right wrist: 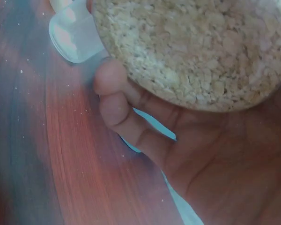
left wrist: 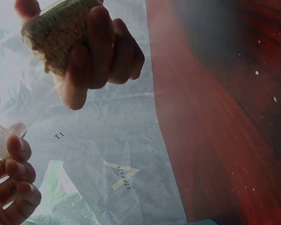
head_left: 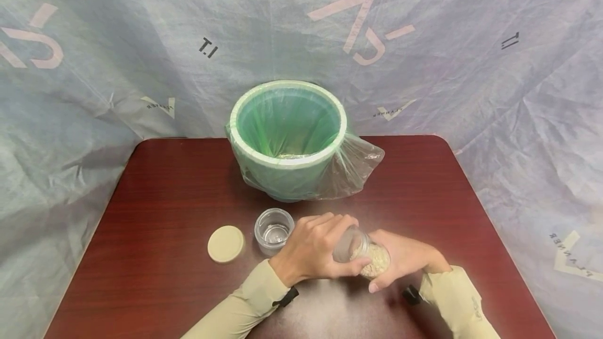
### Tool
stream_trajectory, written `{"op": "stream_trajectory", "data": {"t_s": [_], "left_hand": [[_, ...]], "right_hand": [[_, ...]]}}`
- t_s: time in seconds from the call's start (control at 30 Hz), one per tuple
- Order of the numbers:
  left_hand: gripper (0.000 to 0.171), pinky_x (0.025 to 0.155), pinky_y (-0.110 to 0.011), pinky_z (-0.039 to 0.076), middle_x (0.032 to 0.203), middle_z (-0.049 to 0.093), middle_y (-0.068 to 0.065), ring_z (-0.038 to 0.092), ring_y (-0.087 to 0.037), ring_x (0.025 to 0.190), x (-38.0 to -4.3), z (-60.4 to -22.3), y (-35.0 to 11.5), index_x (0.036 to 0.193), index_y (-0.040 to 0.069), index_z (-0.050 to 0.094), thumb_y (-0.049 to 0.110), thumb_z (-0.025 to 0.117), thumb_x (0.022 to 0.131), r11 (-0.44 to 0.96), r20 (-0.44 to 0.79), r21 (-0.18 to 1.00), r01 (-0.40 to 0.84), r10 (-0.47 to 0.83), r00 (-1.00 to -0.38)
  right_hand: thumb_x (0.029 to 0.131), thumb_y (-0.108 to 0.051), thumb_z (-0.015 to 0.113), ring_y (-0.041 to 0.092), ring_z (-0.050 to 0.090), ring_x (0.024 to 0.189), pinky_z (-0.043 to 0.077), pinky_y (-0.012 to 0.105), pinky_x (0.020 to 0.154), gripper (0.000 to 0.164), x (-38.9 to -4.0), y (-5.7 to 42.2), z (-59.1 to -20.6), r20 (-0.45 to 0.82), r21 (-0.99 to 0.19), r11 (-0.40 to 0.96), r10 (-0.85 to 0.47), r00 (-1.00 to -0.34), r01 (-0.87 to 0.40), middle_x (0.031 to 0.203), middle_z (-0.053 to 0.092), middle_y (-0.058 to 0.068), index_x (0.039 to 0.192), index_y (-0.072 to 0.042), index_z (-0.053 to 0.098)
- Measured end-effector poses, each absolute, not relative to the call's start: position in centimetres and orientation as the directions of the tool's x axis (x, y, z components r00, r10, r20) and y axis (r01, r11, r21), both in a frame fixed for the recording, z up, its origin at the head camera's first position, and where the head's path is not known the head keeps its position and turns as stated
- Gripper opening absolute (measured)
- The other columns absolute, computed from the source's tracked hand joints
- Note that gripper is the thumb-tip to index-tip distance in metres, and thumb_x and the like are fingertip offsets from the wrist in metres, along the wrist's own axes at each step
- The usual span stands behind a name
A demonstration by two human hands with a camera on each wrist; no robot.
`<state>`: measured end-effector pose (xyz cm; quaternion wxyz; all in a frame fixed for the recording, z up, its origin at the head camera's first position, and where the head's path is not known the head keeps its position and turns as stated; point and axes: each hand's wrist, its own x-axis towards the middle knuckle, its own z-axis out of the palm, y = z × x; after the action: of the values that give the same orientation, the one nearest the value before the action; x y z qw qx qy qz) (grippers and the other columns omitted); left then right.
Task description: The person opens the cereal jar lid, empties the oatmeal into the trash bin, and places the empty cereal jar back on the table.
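In the head view my left hand (head_left: 313, 247) grips a clear container (head_left: 347, 244), tilted towards the right. My right hand (head_left: 407, 258) holds a clear jar of pale flakes (head_left: 377, 260), like rolled oats, close against that container. The left wrist view shows the flakes (left wrist: 61, 35) inside the tilted jar, the right hand's fingers (left wrist: 100, 47) curled round it. Lower left there, left-hand fingers (left wrist: 21, 171) hold the clear container. The right wrist view shows the jar's flake-covered base (right wrist: 201, 51) above the palm. Left of the hands stands another clear jar (head_left: 273, 232), beside a cream lid (head_left: 226, 244).
A green bin (head_left: 287, 171) with a clear green liner bag (head_left: 360, 166) stands at the table's back. Small pale specks (right wrist: 21, 71) dot the red-brown table (head_left: 155, 234). Grey printed sheets (head_left: 264, 25) hang behind and on both sides.
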<state>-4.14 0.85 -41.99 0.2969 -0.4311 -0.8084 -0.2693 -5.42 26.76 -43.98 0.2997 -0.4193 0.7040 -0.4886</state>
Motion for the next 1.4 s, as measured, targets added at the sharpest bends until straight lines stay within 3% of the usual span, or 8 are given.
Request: {"op": "stream_trajectory", "data": {"t_s": [0.3,0.63,0.93,1.17,1.3,1.4], "left_hand": [[0.044,0.050,-0.016,0.039,0.068,0.045,0.014,0.043,-0.002,0.055,-4.4,-42.1,1.2,0.095,0.015,0.066,0.056,0.077,0.081,0.510,0.731,0.193,0.839,0.496,-0.469],[0.045,0.050,-0.018,0.044,0.069,0.054,0.013,0.050,-0.005,0.055,-4.4,-42.1,1.5,0.095,0.016,0.067,0.058,0.077,0.079,0.548,0.738,0.180,0.817,0.474,-0.480],[0.045,0.045,-0.019,0.036,0.062,0.044,0.015,0.042,-0.002,0.051,-4.3,-42.2,1.5,0.092,0.018,0.063,0.059,0.076,0.081,0.617,0.721,0.206,0.759,0.429,-0.544],[0.045,0.041,-0.020,0.028,0.057,0.044,0.012,0.039,-0.005,0.047,-4.3,-42.3,1.7,0.093,0.016,0.060,0.057,0.075,0.084,0.678,0.675,0.259,0.688,0.382,-0.631],[0.043,0.040,-0.020,0.022,0.056,0.042,0.012,0.034,-0.006,0.044,-4.3,-42.4,1.9,0.091,0.016,0.060,0.057,0.072,0.087,0.700,0.664,0.293,0.652,0.341,-0.665],[0.044,0.039,-0.020,0.019,0.055,0.041,0.012,0.032,-0.006,0.042,-4.1,-42.4,2.1,0.089,0.015,0.059,0.057,0.072,0.088,0.721,0.647,0.319,0.615,0.308,-0.697]], "right_hand": [[0.079,-0.022,0.095,-0.001,0.062,0.075,0.059,0.027,0.061,0.043,-5.3,26.5,-44.2,0.002,-0.925,0.193,-0.858,-0.513,-0.328,0.091,0.068,-0.013,0.112,-0.016,0.067],[0.078,-0.021,0.094,-0.004,0.060,0.072,0.057,0.025,0.056,0.041,-4.9,26.4,-44.2,0.044,-0.907,0.204,-0.822,-0.568,-0.367,0.087,0.067,-0.014,0.109,-0.018,0.068],[0.080,-0.026,0.096,0.003,0.068,0.074,0.060,0.028,0.062,0.047,-4.5,25.9,-44.0,0.088,-0.854,0.301,-0.720,-0.688,-0.424,0.093,0.073,-0.011,0.118,-0.017,0.069],[0.072,-0.034,0.098,0.003,0.064,0.077,0.056,0.027,0.068,0.053,-3.8,25.3,-44.4,0.208,-0.664,0.525,-0.554,-0.806,-0.533,0.092,0.069,-0.017,0.116,-0.023,0.069],[0.063,-0.035,0.099,0.021,0.071,0.089,0.061,0.042,0.077,0.068,-3.2,25.0,-44.8,0.307,-0.512,0.656,-0.464,-0.831,-0.555,0.105,0.077,0.002,0.118,-0.008,0.072],[0.059,-0.035,0.099,0.025,0.070,0.091,0.060,0.046,0.076,0.075,-3.0,24.9,-45.0,0.349,-0.448,0.702,-0.433,-0.831,-0.554,0.107,0.076,0.008,0.121,-0.003,0.071]]}}
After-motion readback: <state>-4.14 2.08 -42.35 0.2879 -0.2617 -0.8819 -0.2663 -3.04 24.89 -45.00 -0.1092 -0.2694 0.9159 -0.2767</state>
